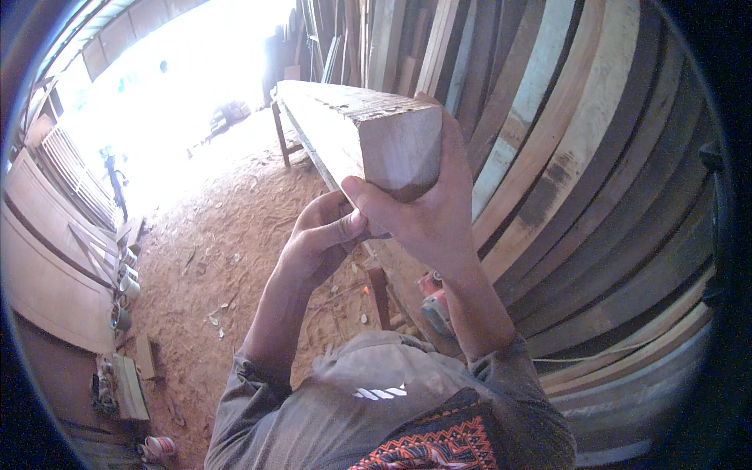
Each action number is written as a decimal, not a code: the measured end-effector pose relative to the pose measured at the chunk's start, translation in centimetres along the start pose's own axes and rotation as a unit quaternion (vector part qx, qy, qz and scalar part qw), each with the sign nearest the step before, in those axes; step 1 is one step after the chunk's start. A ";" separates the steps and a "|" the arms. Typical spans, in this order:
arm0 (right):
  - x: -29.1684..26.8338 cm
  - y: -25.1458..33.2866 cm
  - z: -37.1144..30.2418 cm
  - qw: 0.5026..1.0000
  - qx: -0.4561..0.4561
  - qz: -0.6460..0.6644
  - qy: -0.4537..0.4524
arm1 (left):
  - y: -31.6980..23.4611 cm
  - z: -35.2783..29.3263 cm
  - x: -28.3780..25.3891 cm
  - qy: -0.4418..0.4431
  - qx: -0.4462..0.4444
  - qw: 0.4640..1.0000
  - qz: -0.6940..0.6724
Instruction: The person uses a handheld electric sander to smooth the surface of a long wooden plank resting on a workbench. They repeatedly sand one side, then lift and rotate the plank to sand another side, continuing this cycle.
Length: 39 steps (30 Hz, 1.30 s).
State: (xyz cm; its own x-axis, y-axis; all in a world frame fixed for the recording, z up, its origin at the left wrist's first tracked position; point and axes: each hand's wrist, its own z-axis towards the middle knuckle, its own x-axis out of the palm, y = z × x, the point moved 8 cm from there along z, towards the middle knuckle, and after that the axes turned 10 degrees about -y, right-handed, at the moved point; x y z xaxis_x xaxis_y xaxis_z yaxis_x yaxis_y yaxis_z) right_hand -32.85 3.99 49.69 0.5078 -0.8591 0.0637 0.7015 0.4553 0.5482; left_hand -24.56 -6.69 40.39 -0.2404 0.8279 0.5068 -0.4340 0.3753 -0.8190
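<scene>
In the upper centre, we are clasping a pale, square-ended wooden beam (389, 142), our nearer right hand (429, 211) wrapping its end, left hand (319, 233) curling fingers just below, the grain-length running upper left.

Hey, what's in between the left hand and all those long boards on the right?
In the head view, the right hand lies between the left hand and the boards, holding a thick wooden beam's near end.
</scene>
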 end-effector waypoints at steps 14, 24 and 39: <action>-1.5 -0.7 0.1 0.999 0.035 0.006 -0.009 | 1.4 1.0 0.9 0.021 -0.036 0.999 -0.001; -2.1 -1.1 -0.1 0.999 0.036 -0.016 0.005 | 2.0 1.2 1.5 0.038 -0.033 0.999 -0.012; -22.1 -17.6 -26.3 0.777 0.401 -0.449 0.184 | 30.9 -16.7 -10.2 -0.228 -0.405 0.873 -0.145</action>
State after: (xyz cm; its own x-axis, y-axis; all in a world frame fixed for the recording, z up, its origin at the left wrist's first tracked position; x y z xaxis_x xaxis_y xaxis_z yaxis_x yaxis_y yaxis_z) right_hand -43.30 21.07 16.73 0.2055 -0.5542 -0.8067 0.3938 -0.7077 0.5865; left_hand -21.03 3.40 5.47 -0.6240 0.4654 0.6277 0.1784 0.8669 -0.4654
